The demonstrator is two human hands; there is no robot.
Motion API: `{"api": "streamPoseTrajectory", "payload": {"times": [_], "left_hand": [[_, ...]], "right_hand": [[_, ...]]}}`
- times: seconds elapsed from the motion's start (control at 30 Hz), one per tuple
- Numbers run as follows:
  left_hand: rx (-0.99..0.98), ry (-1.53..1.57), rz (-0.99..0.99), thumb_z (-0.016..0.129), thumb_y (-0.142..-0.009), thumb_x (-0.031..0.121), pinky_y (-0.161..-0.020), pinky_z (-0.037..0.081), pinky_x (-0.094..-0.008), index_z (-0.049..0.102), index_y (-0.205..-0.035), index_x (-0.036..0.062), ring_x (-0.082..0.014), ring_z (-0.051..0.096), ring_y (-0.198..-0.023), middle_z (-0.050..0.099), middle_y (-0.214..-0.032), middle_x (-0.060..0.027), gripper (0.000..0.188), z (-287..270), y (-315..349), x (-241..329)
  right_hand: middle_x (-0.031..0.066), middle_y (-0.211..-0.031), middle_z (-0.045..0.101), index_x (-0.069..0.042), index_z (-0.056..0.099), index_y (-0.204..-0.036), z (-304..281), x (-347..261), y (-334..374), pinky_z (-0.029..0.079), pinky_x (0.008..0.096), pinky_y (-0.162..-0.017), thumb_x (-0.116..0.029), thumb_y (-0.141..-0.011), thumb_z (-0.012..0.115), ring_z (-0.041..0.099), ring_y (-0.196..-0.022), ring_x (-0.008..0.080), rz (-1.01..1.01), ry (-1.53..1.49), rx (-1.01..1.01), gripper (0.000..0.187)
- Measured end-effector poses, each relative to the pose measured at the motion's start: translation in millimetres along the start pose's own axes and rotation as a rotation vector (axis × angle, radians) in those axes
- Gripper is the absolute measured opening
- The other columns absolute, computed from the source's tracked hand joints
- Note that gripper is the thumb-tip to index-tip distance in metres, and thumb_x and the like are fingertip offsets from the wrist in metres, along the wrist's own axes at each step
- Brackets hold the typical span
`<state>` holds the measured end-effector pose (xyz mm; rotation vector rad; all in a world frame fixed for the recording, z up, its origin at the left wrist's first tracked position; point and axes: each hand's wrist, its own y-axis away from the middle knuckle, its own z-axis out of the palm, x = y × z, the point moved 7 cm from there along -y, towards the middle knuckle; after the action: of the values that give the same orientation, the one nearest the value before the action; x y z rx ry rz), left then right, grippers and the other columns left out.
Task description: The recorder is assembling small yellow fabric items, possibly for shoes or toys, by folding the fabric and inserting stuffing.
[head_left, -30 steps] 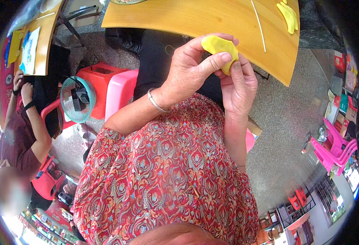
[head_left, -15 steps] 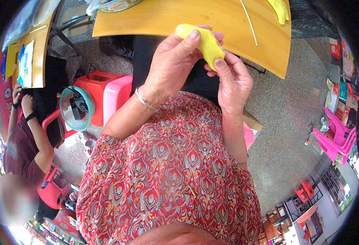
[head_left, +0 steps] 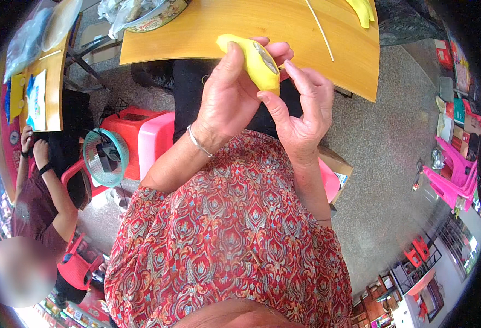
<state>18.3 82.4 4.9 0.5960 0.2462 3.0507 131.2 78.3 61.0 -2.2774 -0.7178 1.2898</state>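
My left hand (head_left: pixel 232 87) is closed round a yellow banana-shaped piece (head_left: pixel 256 66), thumb on top and fingertips beyond it. An oval gap along the piece's side shows a silvery grey inside. My right hand (head_left: pixel 306 106) is at the lower end of the piece. Its thumb tip touches or nearly touches that end, while its fingers are spread apart and hold nothing. Both hands are above my lap, in front of the wooden table (head_left: pixel 218 44). Another yellow piece, like a small bunch of bananas (head_left: pixel 362 12), lies on the table's far right.
A thin pale stick (head_left: pixel 320 30) and a round tin with plastic bags (head_left: pixel 158 19) are on the table. To the left stand a red stool (head_left: pixel 128 145), a pink stool (head_left: pixel 155 139) and a green basket (head_left: pixel 106 158). A person (head_left: pixel 46 202) sits at another table.
The yellow piece has turned so its grey gap now faces up. My right hand has loosened its grip and spread its fingers, while my left keeps hold.
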Motion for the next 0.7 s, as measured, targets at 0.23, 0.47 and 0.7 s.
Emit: {"api": "streamPoseTrajectory", "payload": {"times": [0.23, 0.47, 0.7], "left_hand": [[-0.079, -0.207, -0.04, 0.041, -0.097, 0.044, -0.104, 0.038, -0.0513, 0.042, -0.13, 0.0017, -0.0357, 0.05, -0.119, 0.05, -0.129, -0.0217, 0.053, -0.3, 3.6, 0.4], [-0.134, -0.346, -0.024, 0.048, -0.097, 0.035, -0.097, 0.046, -0.0463, 0.042, -0.131, 0.0003, -0.034, 0.055, -0.114, 0.051, -0.128, -0.0224, 0.049, 10.0, 6.7, 4.7], [-0.189, -0.431, -0.104, 0.053, -0.095, 0.034, -0.095, 0.047, -0.0428, 0.043, -0.129, -0.0022, -0.0326, 0.058, -0.11, 0.053, -0.125, -0.0243, 0.051, 8.4, 9.9, 0.8]], "right_hand": [[0.0164, -0.129, 0.045, -0.016, 0.069, -0.109, 6.6, 0.3, -12.0, 0.03, 0.0431, -0.098, -0.049, -0.071, 0.072, 0.041, -0.116, 0.031, -0.021, 0.047, -0.105, 0.05], [0.021, -0.142, 0.034, -0.015, 0.068, -0.115, 14.1, 7.9, 0.2, 0.027, 0.045, -0.103, -0.054, -0.075, 0.066, 0.037, -0.126, 0.0358, 0.021, -0.093, -0.195, 0.055], [0.0216, -0.145, 0.03, -0.006, 0.065, -0.116, 12.0, 18.9, 2.4, 0.032, 0.0413, -0.104, -0.049, -0.077, 0.068, 0.039, -0.127, 0.0318, 0.191, -0.518, -0.257, 0.058]]}}
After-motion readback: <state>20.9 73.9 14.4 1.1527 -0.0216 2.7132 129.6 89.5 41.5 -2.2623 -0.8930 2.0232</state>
